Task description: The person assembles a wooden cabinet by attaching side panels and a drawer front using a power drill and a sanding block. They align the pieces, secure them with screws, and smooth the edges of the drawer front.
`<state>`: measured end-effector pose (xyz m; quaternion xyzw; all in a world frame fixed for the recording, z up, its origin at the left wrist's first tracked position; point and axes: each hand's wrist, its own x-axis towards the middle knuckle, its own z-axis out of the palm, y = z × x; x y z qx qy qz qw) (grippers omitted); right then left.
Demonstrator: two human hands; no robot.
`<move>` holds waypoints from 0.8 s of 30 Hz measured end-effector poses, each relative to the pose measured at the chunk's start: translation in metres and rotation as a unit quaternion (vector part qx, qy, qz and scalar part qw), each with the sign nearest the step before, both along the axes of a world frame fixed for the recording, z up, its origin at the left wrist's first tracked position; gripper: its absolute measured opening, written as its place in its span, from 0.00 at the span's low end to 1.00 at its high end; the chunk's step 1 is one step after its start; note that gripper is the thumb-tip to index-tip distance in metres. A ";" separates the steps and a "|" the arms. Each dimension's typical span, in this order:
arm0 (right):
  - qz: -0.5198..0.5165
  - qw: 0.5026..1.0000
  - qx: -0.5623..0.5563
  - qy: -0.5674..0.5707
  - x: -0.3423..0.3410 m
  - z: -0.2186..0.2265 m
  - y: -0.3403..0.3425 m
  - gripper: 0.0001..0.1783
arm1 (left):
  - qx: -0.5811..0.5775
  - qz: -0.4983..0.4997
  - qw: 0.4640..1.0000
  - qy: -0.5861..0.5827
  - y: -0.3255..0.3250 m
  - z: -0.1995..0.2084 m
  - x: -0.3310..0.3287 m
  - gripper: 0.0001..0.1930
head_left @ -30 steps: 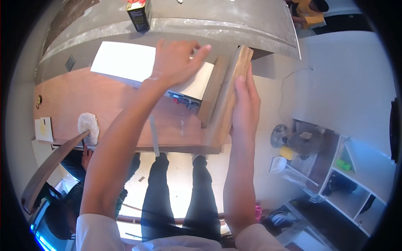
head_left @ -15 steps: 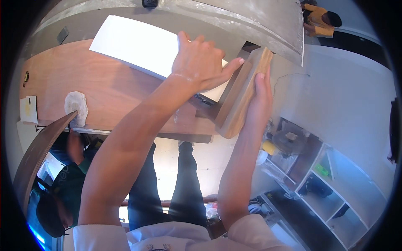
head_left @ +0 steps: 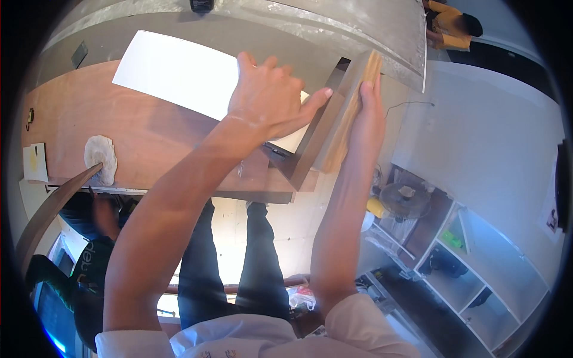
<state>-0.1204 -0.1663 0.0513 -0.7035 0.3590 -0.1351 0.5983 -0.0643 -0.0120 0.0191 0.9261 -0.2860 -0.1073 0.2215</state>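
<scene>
A long white panel point(head_left: 173, 71) lies across the brown wooden worktop point(head_left: 161, 131). Over its right part rests my left hand point(head_left: 268, 98), fingers bent across the far edge and thumb stretched toward a brown board point(head_left: 319, 125). That board stands across the panel's right end, with a pale, thick wooden piece point(head_left: 349, 110) along its outer side. My right hand point(head_left: 371, 113) holds the wooden piece from the right, thumb on its edge and the other fingers mostly hidden. A dark metal fitting point(head_left: 277, 150) shows below the panel near the brown board.
A whitish round pad point(head_left: 101, 158) sits on the worktop's left, with a curved brown bar point(head_left: 54, 209) reaching to it. Beside the worktop is a person in dark clothes point(head_left: 98, 256). White shelving point(head_left: 477, 280) stands at lower right; another person in yellow point(head_left: 450, 30) is far right.
The wooden piece and brown board have turned slightly, and more of the board's brown face shows. The whole view has shifted a little; both hands keep their places.
</scene>
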 end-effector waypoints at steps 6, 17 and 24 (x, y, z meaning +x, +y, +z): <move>0.001 0.996 0.065 -0.053 0.002 0.006 -0.015 0.37 | -0.044 0.010 0.998 -0.053 0.002 -0.001 0.001 0.41; 0.013 0.999 0.033 -0.011 -0.054 0.015 0.030 0.37 | -0.026 0.016 1.000 -0.006 -0.003 -0.001 -0.002 0.40; 0.005 1.000 0.023 0.011 -0.033 0.014 0.021 0.37 | -0.017 0.014 1.000 -0.022 -0.003 -0.003 -0.003 0.42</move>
